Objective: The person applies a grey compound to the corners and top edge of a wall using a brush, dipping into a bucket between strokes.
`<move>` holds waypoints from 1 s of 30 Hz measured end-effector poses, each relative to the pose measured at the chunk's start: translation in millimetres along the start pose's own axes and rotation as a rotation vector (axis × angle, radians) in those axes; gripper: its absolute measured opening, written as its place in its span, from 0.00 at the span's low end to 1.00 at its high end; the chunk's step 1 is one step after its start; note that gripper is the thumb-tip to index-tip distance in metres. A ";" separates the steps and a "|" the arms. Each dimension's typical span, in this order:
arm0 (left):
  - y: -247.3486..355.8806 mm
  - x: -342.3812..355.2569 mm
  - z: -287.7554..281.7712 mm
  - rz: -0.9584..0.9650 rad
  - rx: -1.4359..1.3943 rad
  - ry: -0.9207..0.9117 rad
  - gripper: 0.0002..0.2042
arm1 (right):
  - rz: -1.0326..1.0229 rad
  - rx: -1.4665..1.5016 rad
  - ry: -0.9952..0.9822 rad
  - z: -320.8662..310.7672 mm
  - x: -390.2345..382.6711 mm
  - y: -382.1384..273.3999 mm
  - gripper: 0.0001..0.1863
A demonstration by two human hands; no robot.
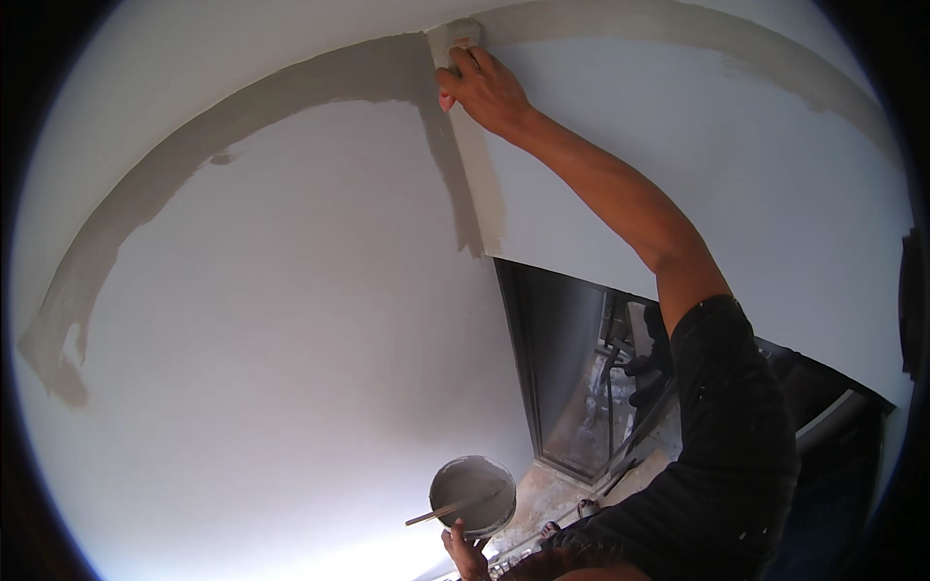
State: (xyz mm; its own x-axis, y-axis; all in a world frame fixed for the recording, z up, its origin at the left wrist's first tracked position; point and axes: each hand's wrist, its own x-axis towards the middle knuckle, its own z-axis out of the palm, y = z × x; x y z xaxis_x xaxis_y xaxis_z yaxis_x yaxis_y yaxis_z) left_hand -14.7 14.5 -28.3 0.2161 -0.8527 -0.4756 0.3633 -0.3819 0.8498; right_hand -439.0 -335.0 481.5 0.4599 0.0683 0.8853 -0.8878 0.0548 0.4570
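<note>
My right hand (489,92) is raised high, fingers closed round a brush (461,34) with a reddish handle showing below the fingers. The brush is against the top of the corner where two white walls meet, in a band of pale grey coating (475,184). At the bottom centre my left hand (463,550) grips a round bucket (460,479) of grey coating from the side and underneath. A wooden stick (431,515) lies across the bucket's rim, its far end in the coating.
Darker grey bands (126,203) edge the left wall (271,290) along the ceiling (184,68) and corner. Below the right wall (794,213) is a dark-framed glass opening (567,378). My feet (586,508) show on a stained floor (547,494) at the bottom.
</note>
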 end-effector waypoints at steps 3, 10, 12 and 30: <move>-3.3 4.0 -3.9 -0.008 -0.004 0.008 0.34 | -0.003 -0.038 -0.011 -5.3 1.5 1.0 0.12; 4.6 -2.6 2.0 0.016 -0.016 -0.027 0.33 | 0.067 -0.020 -0.132 -15.9 -3.0 1.2 0.11; 3.9 -0.4 0.1 0.016 -0.011 -0.034 0.32 | 0.081 -0.010 -0.151 -17.6 -4.6 1.9 0.11; 3.8 6.9 -6.4 -0.019 0.033 -0.068 0.34 | 0.136 -0.002 -0.110 -24.8 -15.2 5.8 0.12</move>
State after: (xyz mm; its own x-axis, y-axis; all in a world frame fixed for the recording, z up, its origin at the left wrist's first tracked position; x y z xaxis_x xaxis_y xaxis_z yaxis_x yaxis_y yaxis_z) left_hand -6.0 9.5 -29.8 0.1472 -0.8670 -0.4761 0.3368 -0.4087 0.8483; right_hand -450.7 -311.0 468.6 0.3305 -0.0342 0.9432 -0.9417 0.0545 0.3320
